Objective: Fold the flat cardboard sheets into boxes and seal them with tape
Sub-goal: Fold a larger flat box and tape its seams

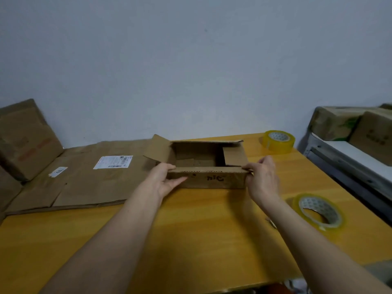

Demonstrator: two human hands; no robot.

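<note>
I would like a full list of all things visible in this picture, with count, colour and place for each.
open cardboard box: one, brown, middle of the table, flaps up
flat cardboard sheets: several, brown, left part of the table, white labels on top
tape rolls: two, yellowish clear, one far right by the wall, one near right
table: one, yellow-orange wood
leaning cardboard: brown, far left against the wall
cardboard boxes: at least two, brown, on a grey shelf at right
left hand: holds the box's near left corner
right hand: pinches the box's near right corner

Open-topped brown box [209,179] on table [191,240]
</note>
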